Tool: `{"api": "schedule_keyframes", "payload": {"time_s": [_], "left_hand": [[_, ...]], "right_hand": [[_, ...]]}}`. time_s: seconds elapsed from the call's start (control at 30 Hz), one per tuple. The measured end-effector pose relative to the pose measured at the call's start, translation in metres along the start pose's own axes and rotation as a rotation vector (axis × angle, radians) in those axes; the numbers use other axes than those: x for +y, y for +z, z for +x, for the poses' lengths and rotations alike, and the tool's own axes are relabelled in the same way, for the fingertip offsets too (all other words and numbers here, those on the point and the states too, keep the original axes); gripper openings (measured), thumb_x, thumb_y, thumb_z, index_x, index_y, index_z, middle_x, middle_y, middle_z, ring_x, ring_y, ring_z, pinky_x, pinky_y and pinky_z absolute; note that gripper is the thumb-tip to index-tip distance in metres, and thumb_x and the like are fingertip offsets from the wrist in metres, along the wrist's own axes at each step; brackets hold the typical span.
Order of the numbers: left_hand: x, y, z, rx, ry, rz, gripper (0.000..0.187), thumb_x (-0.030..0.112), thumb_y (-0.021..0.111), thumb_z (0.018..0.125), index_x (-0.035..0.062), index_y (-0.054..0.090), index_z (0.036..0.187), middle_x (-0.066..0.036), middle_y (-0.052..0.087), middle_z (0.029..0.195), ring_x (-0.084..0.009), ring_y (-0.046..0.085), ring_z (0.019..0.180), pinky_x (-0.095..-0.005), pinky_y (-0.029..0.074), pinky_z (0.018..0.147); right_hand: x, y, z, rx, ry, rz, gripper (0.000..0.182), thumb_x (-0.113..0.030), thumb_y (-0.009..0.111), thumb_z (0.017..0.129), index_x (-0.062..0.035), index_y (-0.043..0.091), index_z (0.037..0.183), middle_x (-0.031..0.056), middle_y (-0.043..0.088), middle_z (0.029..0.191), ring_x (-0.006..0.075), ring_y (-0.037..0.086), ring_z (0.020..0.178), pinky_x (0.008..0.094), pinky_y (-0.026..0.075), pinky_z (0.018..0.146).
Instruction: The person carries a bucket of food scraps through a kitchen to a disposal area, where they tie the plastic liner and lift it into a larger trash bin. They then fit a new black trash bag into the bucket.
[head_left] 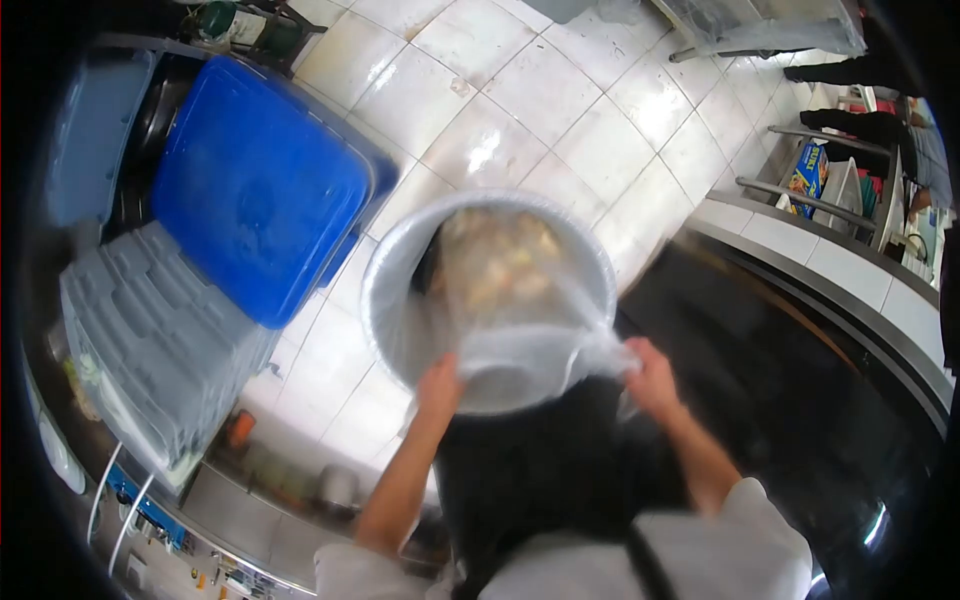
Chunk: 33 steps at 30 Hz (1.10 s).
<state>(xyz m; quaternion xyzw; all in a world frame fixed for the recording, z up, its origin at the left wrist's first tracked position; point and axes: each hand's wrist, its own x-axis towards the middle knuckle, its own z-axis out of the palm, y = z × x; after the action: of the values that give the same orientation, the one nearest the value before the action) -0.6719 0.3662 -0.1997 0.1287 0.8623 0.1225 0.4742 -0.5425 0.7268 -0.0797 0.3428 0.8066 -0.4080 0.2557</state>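
A clear plastic bag [530, 350] stretches between my two hands over the near side of a large round metal pot [378, 300]. My left hand [438, 385] is closed on the bag's left edge, right at the pot's rim. On the other side, my right hand [648, 375] grips a bunched corner of the same plastic, just outside the rim. Pale yellowish-brown chunks [505, 255] show blurred in the far half of the pot, partly behind the plastic. Motion smears the bag and the fingers.
Left of the pot is a blue lidded bin [265, 185], with stacked grey plastic lids [160, 340] nearer me. A dark counter surface [760, 370] runs along the right. Wet white tiles [480, 130] cover the floor. Another person [930, 165] is at the far right edge.
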Motion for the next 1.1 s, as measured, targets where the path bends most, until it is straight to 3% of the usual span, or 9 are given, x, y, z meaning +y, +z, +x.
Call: {"api": "schedule_keyframes", "payload": {"time_s": [0.03,0.13,0.2,0.27,0.3,0.33,0.43,0.97,1.1], "left_hand": [[-0.014,-0.002,-0.026,0.21,0.096,-0.102,0.04,0.001,0.068,0.072,0.001,0.054,0.11,-0.028,0.06,0.11,-0.0425,0.06,0.102,-0.0483,0.049,0.089],[-0.037,-0.026,-0.071,0.521,-0.181,-0.324,0.047,0.0,0.067,0.072,-0.0042,0.052,0.116,-0.02,0.056,0.104,-0.0365,0.055,0.1,-0.0447,0.044,0.093],[-0.07,0.02,-0.074,0.62,-0.443,-0.665,0.056,0.002,0.065,0.075,-0.0035,0.048,0.127,-0.021,0.055,0.117,-0.0331,0.054,0.112,-0.0418,0.041,0.098],[-0.095,0.07,-0.063,0.353,-0.348,-0.756,0.058,0.004,0.059,0.082,-0.0018,0.045,0.138,-0.025,0.046,0.138,-0.0407,0.043,0.128,-0.045,0.041,0.103],[-0.098,0.083,-0.051,0.292,-0.231,-0.616,0.057,0.024,0.065,0.087,-0.006,0.045,0.131,-0.028,0.049,0.132,-0.0304,0.05,0.122,-0.0387,0.04,0.102],[-0.101,0.082,-0.043,0.289,-0.225,-0.614,0.057,0.024,0.065,0.087,-0.006,0.045,0.131,-0.028,0.049,0.132,-0.0304,0.05,0.122,-0.0387,0.04,0.102],[-0.091,0.096,-0.028,0.4,-0.614,-0.618,0.058,0.026,0.066,0.089,-0.0115,0.045,0.127,-0.023,0.059,0.121,-0.0301,0.058,0.11,-0.0386,0.046,0.095],[0.044,0.013,0.101,0.917,-0.372,-0.975,0.038,0.025,0.058,0.093,-0.0115,0.065,0.102,-0.02,0.07,0.097,-0.0279,0.065,0.092,-0.0386,0.049,0.083],[0.058,-0.007,0.151,0.988,-0.32,-0.806,0.038,0.024,0.056,0.093,-0.0118,0.066,0.099,-0.021,0.07,0.095,-0.0269,0.064,0.09,-0.0382,0.049,0.082]], "right_hand": [[0.008,0.008,0.0,-0.011,0.291,0.145,0.051,-0.008,0.061,0.076,-0.0023,0.053,0.127,0.0179,0.065,0.1,0.0319,0.066,0.093,0.0383,0.052,0.083],[0.044,0.072,0.002,0.094,0.428,0.244,0.055,-0.013,0.063,0.077,0.0018,0.051,0.129,0.0202,0.065,0.101,0.0315,0.066,0.095,0.0391,0.051,0.082],[0.133,0.155,0.009,-0.049,0.06,0.271,0.051,-0.017,0.062,0.077,0.0067,0.056,0.121,0.025,0.067,0.101,0.0383,0.066,0.097,0.0418,0.051,0.083],[0.061,0.144,0.014,-0.055,0.499,0.194,0.044,-0.02,0.062,0.076,0.0079,0.063,0.109,0.029,0.068,0.1,0.0426,0.065,0.1,0.0436,0.05,0.085],[0.072,0.16,0.013,0.063,0.456,0.274,0.04,-0.021,0.06,0.076,0.01,0.066,0.1,0.0306,0.067,0.096,0.0438,0.065,0.1,0.0444,0.05,0.086],[0.071,0.161,0.013,0.068,0.458,0.276,0.04,-0.021,0.06,0.076,0.01,0.066,0.1,0.0306,0.067,0.096,0.0438,0.065,0.1,0.0444,0.05,0.086],[0.077,0.149,0.02,0.096,0.274,0.164,0.037,-0.019,0.059,0.077,0.0097,0.065,0.099,0.0305,0.067,0.094,0.0448,0.065,0.096,0.0463,0.05,0.084],[0.005,0.022,0.177,0.464,0.08,0.129,0.032,-0.016,0.054,0.078,0.0067,0.066,0.097,0.0322,0.065,0.091,0.0499,0.062,0.091,0.0509,0.049,0.08],[-0.028,-0.02,0.246,0.496,-0.014,0.231,0.03,-0.016,0.051,0.079,0.0056,0.066,0.094,0.0307,0.065,0.091,0.0489,0.062,0.09,0.0493,0.049,0.079]]}}
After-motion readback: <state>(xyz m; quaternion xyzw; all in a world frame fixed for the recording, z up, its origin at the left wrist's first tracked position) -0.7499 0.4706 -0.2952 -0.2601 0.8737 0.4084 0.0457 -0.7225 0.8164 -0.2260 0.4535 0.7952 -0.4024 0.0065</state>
